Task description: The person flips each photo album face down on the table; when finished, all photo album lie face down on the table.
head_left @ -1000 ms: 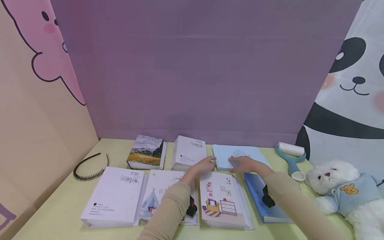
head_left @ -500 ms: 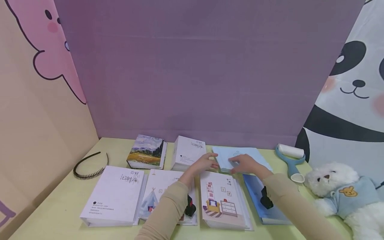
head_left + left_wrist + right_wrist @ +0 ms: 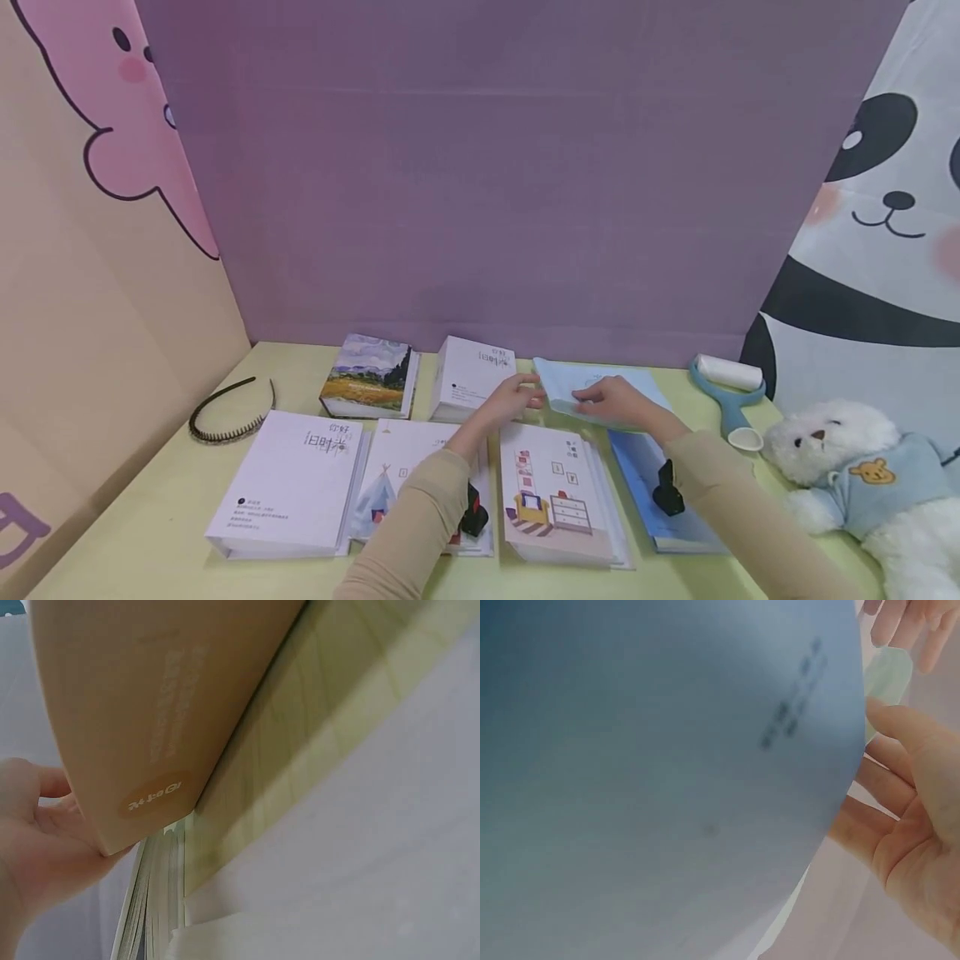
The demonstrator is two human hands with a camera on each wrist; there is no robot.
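A light blue book (image 3: 621, 379) lies in the back row, right of centre, its left front part lifted and bent in the head view. My right hand (image 3: 618, 400) pinches its front edge between thumb and fingers; the pale edge (image 3: 889, 675) shows beyond the thumb in the right wrist view. My left hand (image 3: 512, 400) is at the book's left front corner, fingers loosely bent and nothing gripped. Below the hands lies a white book with a room drawing (image 3: 551, 487). A blue book (image 3: 637, 475) lies under the right forearm and fills much of the right wrist view.
A landscape-cover book (image 3: 367, 377) and a thick white book (image 3: 472, 371) stand behind. A large white book (image 3: 288, 483) and a tent-picture book (image 3: 378, 492) lie in front. A headband (image 3: 225, 433) is left; a lint roller (image 3: 727, 400) and a teddy bear (image 3: 862, 483) are right.
My right fingers have closed on the light blue book's front edge, and its left front part has risen and bent. My left hand has shifted slightly, staying near its left corner.
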